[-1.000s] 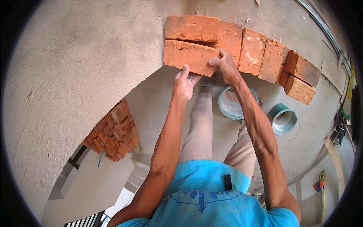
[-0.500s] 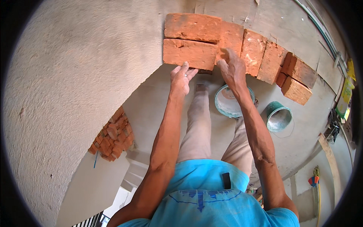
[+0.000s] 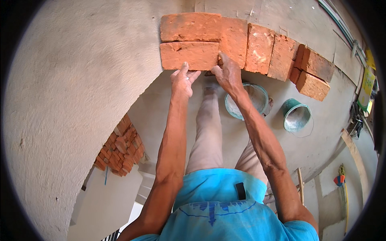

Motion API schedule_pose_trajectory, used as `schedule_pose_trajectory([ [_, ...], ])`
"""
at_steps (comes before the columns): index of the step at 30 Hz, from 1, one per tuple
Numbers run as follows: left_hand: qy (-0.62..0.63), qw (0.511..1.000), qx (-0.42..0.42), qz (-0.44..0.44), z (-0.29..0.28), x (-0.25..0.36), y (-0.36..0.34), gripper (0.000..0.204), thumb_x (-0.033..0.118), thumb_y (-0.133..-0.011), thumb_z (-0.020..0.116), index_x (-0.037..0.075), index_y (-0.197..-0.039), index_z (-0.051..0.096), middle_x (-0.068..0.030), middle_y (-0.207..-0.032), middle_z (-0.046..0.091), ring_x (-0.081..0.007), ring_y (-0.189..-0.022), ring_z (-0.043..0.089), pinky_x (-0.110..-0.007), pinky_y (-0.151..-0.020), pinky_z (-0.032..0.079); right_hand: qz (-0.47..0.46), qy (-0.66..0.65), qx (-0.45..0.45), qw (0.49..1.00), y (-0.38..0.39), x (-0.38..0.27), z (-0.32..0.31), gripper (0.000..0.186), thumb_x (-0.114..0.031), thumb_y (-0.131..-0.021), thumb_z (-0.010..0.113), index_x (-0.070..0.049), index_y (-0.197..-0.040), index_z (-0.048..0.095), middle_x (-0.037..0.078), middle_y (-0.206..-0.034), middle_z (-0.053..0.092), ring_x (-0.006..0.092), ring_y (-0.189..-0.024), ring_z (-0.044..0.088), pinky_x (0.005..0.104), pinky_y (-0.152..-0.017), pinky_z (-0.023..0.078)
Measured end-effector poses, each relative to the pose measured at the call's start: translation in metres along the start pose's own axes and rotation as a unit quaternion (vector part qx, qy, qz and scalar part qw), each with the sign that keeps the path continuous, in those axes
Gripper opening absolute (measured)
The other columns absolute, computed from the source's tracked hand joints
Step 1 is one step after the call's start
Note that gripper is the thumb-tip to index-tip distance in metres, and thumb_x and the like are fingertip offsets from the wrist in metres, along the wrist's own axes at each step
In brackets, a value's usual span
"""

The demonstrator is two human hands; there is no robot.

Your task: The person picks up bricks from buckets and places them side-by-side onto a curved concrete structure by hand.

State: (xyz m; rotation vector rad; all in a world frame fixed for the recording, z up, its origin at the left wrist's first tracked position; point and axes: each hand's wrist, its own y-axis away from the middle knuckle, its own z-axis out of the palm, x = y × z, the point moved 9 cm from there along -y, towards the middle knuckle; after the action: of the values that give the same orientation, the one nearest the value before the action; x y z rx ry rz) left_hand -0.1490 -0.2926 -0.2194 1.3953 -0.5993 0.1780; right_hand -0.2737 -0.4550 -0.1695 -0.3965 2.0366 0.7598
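Note:
An orange-red brick [image 3: 189,56] lies lengthwise at the near left end of a course of bricks. My left hand [image 3: 184,82] grips its near long edge, the thumb on the top face and the fingers partly under it. At the brick's right end, my right hand [image 3: 229,75] presses curled fingers and thumb against the corner. A second brick [image 3: 190,27] lies parallel just beyond, with a narrow gap between the two. To the right, a brick [image 3: 234,40] and more upright-set ones, such as a scuffed brick [image 3: 259,49], continue the row.
A rough plastered wall [image 3: 80,80] fills the left. Below the bricks stand a wide green tub [image 3: 247,112] and a green bucket [image 3: 296,116] with greyish residue. A brick pile [image 3: 120,148] sits lower left. Stacked bricks [image 3: 313,89] end the row; a wooden strip [image 3: 354,160] is at far right.
My right hand has come left and closed on the brick's right end; before, it was raised beside it. My left hand keeps its hold. The whole view has shifted slightly.

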Motion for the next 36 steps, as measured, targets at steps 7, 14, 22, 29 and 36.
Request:
schedule_pose_trajectory([
  [7, -0.010, 0.999, -0.051, -0.005, -0.004, -0.004, -0.006, 0.049, 0.024, -0.102, 0.060, -0.014, -0.130, 0.044, -0.0276, -0.125, 0.057, -0.0424, -0.115, 0.061, -0.058, -0.103, 0.052, -0.177, 0.169, 0.115, 0.963, -0.043, -0.051, -0.043, 0.047, -0.012, -0.080, 0.064, -0.002, -0.125, 0.062, 0.021, -0.113, 0.065, 0.0382, -0.108, 0.061, 0.0471, -0.092, 0.051],
  [14, -0.040, 0.997, -0.066, -0.017, -0.002, -0.003, -0.007, 0.051, 0.029, -0.102, 0.061, -0.013, -0.128, 0.048, -0.0270, -0.118, 0.061, -0.0432, -0.111, 0.063, -0.058, -0.102, 0.052, -0.180, 0.343, 0.070, 0.919, -0.106, -0.059, 0.002, 0.053, -0.011, -0.080, 0.066, -0.004, -0.131, 0.055, 0.018, -0.124, 0.061, 0.0348, -0.117, 0.056, 0.0446, -0.105, 0.043],
  [22, -0.116, 0.989, -0.080, -0.035, -0.008, -0.016, 0.009, 0.059, 0.034, -0.102, 0.060, -0.014, -0.132, 0.045, -0.0304, -0.122, 0.060, -0.0415, -0.112, 0.064, -0.052, -0.098, 0.054, -0.234, 0.267, 0.117, 0.927, -0.044, -0.029, -0.126, 0.052, -0.001, -0.078, 0.064, -0.007, -0.129, 0.058, 0.016, -0.124, 0.060, 0.0380, -0.115, 0.055, 0.0469, -0.100, 0.046],
  [29, -0.231, 0.961, -0.152, 0.022, 0.015, -0.040, 0.057, 0.054, 0.032, -0.100, 0.062, -0.010, -0.133, 0.052, -0.0232, -0.117, 0.066, -0.0282, -0.104, 0.069, -0.038, -0.089, 0.059, -0.121, 0.499, 0.290, 0.807, -0.008, 0.150, -0.388, 0.055, -0.026, -0.086, 0.067, 0.001, -0.131, 0.054, 0.024, -0.120, 0.060, 0.0393, -0.116, 0.055, 0.0474, -0.100, 0.045],
  [36, -0.291, 0.908, -0.294, 0.067, 0.229, -0.154, 0.100, 0.052, 0.031, -0.099, 0.065, -0.007, -0.134, 0.054, -0.0169, -0.119, 0.067, -0.0203, -0.100, 0.069, -0.030, -0.082, 0.058, 0.075, 0.367, 0.261, 0.890, -0.005, 0.226, -0.459, 0.053, -0.029, -0.089, 0.063, 0.002, -0.131, 0.053, 0.027, -0.121, 0.065, 0.0412, -0.114, 0.062, 0.0464, -0.098, 0.048],
])
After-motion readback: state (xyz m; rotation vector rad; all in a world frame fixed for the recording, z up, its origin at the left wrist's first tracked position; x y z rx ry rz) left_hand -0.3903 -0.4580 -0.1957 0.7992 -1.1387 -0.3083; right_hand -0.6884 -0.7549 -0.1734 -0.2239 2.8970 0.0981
